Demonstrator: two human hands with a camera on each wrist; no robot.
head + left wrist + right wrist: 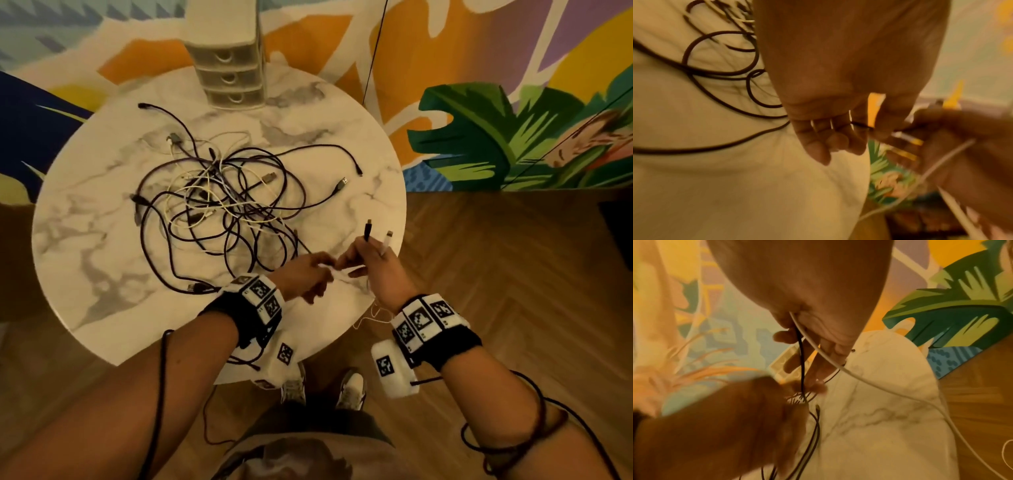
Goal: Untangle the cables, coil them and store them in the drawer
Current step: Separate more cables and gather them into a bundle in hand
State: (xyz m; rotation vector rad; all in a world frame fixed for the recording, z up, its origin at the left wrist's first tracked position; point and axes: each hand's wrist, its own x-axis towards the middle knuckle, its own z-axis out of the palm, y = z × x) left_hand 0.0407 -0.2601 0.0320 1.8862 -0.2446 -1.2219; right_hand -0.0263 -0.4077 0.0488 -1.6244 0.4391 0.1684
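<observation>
Cable ends (376, 240) above gripping right hand (371, 270).

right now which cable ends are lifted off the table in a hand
The black plug and the white plug, both sticking up from the right hand; every other plug lies on the round marble table.

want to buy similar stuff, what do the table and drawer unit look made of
Table: white top with grey veining, smooth, so marble or a marble-look laminate; can't tell which. Drawer unit: cream, moulded, with recessed scoop handles and slightly translucent fronts, so likely plastic.
</observation>
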